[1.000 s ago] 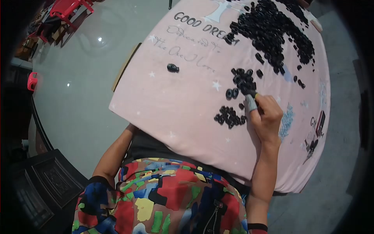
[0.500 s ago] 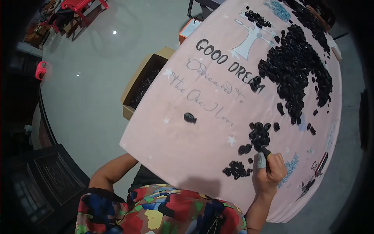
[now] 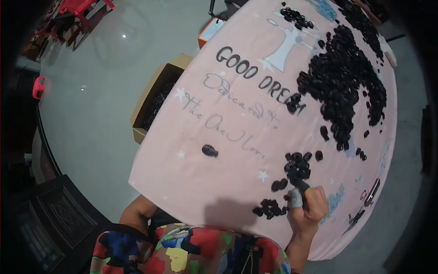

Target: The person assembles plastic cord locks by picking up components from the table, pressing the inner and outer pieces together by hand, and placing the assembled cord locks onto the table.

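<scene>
My right hand (image 3: 311, 205) is closed in a pinch on a dark, narrow tool (image 3: 301, 185), with a grey wrap round one finger. The tool's tip meets the lower end of a small cluster of black pieces (image 3: 297, 165). Just left of the hand lies a second little pile of black pieces (image 3: 271, 208), and two more pieces (image 3: 279, 184) sit between the clusters. A single black piece (image 3: 210, 150) rests farther left on the pink printed cloth (image 3: 182, 182). My left hand is hidden below the table edge; only its forearm shows.
A large heap of black pieces (image 3: 337, 77) covers the far right. Blue bits (image 3: 334, 203) and a dark tool (image 3: 356, 219) lie right of my hand. An open cardboard box (image 3: 157, 98) stands beyond the left edge. Part of another person's arm (image 3: 368, 13) shows at the top right.
The view has tilted up, bringing the cardboard box and more of the far table into sight. My right hand keeps its pinch on the tool near the same cluster.
</scene>
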`<state>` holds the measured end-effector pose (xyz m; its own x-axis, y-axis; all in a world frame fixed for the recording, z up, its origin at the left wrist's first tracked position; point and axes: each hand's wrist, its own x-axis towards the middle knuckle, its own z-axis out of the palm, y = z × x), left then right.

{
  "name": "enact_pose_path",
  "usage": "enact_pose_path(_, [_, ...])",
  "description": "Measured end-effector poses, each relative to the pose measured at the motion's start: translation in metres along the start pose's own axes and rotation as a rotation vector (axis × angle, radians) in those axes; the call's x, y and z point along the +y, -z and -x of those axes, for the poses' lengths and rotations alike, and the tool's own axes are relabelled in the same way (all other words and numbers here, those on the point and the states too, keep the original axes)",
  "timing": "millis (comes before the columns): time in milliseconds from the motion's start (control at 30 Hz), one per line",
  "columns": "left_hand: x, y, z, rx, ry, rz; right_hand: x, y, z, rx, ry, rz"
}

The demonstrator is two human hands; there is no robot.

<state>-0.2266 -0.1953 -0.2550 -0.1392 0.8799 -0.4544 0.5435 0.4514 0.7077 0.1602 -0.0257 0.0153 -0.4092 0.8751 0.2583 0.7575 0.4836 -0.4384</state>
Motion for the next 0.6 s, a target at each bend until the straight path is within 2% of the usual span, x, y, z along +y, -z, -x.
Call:
enact_pose_path(67, [0.000,-0.003,-0.002,0.001,-0.010,-0.004,-0.003,0.002,0.000,-0.025,-0.007,0.002])
enact_pose_path(300, [-0.003,-0.013,0.001,-0.011,-0.058,0.004,0.002,-0.001,0.008,0.132,0.136,-0.004])
enact_pose_path(400, [-0.006,-0.017,0.007,-0.035,-0.066,0.043,-0.002,0.004,0.008,0.152,0.201,-0.108])
enact_pose_path(433, [-0.004,-0.018,0.009,-0.043,-0.068,0.047,-0.007,0.002,0.007,0.148,0.244,-0.127])
enact_pose_path(500, [-0.004,-0.021,0.014,-0.073,-0.068,0.081,-0.015,0.001,0.015,-0.015,0.194,-0.067])
enact_pose_path(600, [-0.010,-0.018,0.019,-0.133,-0.061,0.170,-0.010,0.000,0.016,0.037,0.227,-0.053])
